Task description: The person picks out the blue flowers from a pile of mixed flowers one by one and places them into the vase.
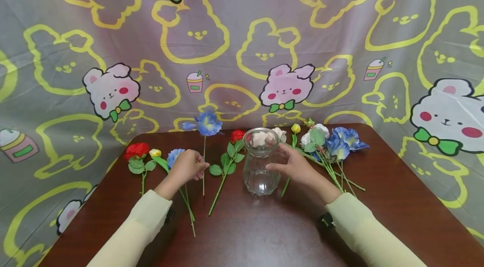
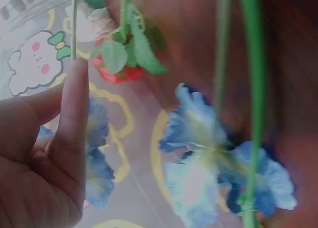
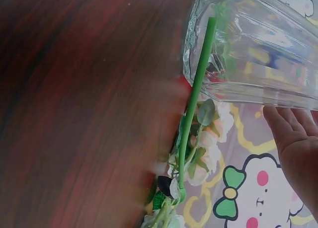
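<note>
My left hand point(image 1: 187, 165) pinches the thin stem of a blue artificial flower point(image 1: 209, 123), held upright with its bloom on top. In the left wrist view, thumb and finger meet on that stem point(image 2: 74, 24), and part of the bloom shows behind the hand. A clear glass vase point(image 1: 261, 174) with a flared rim stands upright on the table. At its right side is my right hand point(image 1: 296, 165), thumb in front and other fingers near the neck. From the right wrist, straight fingers point(image 3: 285, 121) reach the glass vase wall point(image 3: 243, 91).
Left lie a red flower point(image 1: 137, 149), a yellow bud point(image 1: 155, 153) and another blue flower point(image 1: 174, 157). A red rose point(image 1: 238, 135) lies left of the vase. Pale flowers point(image 1: 279, 133), a yellow tulip point(image 1: 295, 128) and blue blooms point(image 1: 342, 143) lie right, before a patterned curtain point(image 1: 234, 14).
</note>
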`<action>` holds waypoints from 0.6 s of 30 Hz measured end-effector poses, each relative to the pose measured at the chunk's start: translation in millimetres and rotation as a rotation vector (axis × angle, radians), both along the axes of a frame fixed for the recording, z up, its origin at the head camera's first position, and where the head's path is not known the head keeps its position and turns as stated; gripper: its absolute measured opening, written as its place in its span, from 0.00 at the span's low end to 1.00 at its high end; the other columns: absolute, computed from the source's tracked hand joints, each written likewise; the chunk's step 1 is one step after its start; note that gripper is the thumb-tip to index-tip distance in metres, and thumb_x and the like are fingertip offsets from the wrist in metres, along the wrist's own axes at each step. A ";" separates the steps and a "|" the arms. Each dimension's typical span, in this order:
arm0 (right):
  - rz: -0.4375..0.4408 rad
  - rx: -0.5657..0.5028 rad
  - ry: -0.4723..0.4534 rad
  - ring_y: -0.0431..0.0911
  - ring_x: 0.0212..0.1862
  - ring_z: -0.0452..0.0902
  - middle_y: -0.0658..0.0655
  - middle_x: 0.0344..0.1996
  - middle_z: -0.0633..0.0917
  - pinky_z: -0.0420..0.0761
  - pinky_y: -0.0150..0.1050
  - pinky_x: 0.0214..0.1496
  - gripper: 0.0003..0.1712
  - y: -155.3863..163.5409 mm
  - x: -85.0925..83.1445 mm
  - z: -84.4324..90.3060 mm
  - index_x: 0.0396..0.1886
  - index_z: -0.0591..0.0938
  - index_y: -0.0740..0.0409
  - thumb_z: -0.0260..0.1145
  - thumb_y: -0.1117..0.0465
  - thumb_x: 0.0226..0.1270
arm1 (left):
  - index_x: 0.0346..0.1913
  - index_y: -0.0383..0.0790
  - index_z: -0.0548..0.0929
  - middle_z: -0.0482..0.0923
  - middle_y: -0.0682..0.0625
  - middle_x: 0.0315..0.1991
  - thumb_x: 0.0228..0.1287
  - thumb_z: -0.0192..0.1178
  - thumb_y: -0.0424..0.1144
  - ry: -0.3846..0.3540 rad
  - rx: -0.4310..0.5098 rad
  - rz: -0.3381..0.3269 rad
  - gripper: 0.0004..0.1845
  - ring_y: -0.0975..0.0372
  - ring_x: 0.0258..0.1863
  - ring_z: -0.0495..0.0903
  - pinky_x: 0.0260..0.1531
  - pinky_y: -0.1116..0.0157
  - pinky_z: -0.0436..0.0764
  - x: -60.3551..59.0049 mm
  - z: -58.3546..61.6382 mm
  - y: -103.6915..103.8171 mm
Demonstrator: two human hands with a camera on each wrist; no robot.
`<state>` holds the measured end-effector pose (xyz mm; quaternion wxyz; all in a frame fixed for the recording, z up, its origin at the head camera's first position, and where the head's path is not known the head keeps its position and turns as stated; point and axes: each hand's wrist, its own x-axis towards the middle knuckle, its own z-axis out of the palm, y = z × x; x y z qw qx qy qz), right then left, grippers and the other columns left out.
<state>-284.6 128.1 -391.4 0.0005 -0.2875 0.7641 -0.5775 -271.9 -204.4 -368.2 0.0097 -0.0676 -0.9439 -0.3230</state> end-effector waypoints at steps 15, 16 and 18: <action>-0.009 0.084 0.053 0.58 0.66 0.66 0.63 0.69 0.67 0.67 0.54 0.65 0.51 13.3 -1.1 17.5 0.76 0.57 0.56 0.75 0.63 0.57 | 0.28 0.37 0.82 0.78 0.54 0.14 0.64 0.66 0.38 0.236 0.087 -0.069 0.09 0.58 0.16 0.82 0.16 0.67 0.80 -4.3 30.8 33.9; -0.015 0.088 0.066 0.58 0.67 0.65 0.64 0.69 0.66 0.66 0.54 0.66 0.52 15.4 -1.3 20.3 0.76 0.55 0.56 0.75 0.63 0.57 | 0.29 0.37 0.82 0.78 0.54 0.14 0.64 0.66 0.38 0.250 0.092 -0.074 0.09 0.60 0.15 0.81 0.16 0.67 0.80 -4.4 32.9 36.2; -0.019 0.091 0.087 0.59 0.69 0.62 0.64 0.70 0.64 0.64 0.55 0.67 0.52 19.3 -1.7 26.5 0.77 0.55 0.56 0.75 0.64 0.58 | 0.29 0.38 0.82 0.78 0.55 0.15 0.64 0.66 0.38 0.276 0.098 -0.083 0.09 0.63 0.15 0.80 0.16 0.67 0.80 -3.9 37.2 40.5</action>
